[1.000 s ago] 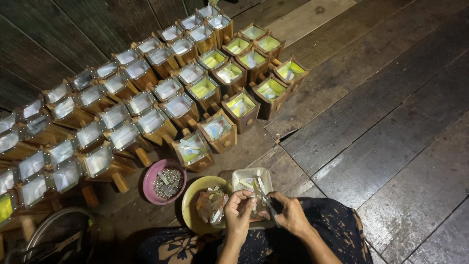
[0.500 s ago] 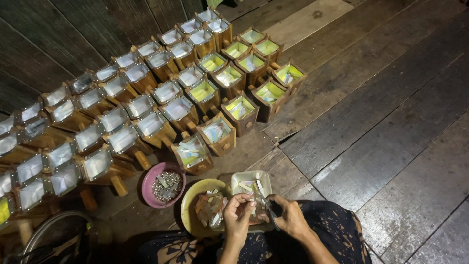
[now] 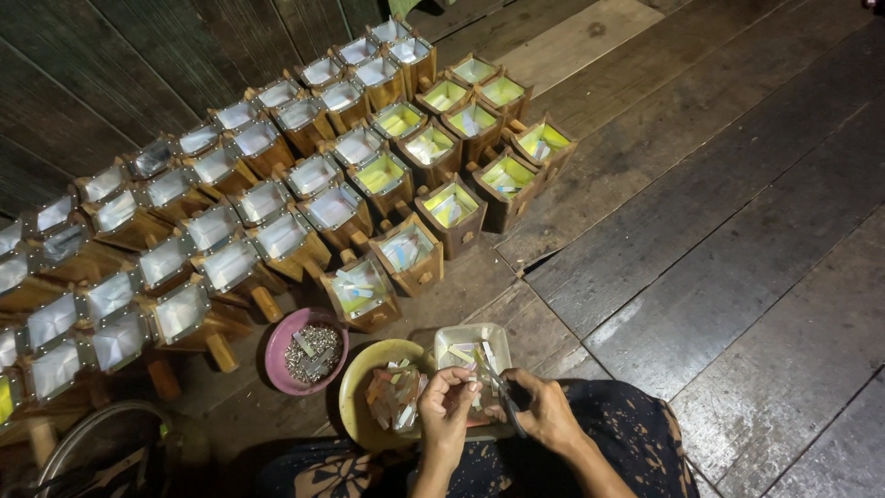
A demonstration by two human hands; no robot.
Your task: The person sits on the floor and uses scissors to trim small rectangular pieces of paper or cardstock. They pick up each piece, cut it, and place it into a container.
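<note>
Scissors (image 3: 509,406) (right hand (image 3: 544,410)) point toward left hand (image 3: 449,406).

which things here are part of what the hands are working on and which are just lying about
In use: left hand, right hand, dark tool, clear tray, yellow bowl, pink bowl, wooden boxes.
Lying about: curved hoop, floor planks.

I sit on a dark wooden plank floor (image 3: 737,212). On it, rows of small wooden boxes (image 3: 350,184) run diagonally toward the wall. Near my knees stand 3 dishes: a pink bowl (image 3: 279,355) of what look like small metal bits, a yellow bowl (image 3: 355,392) and a pale square tray (image 3: 498,339).
</note>
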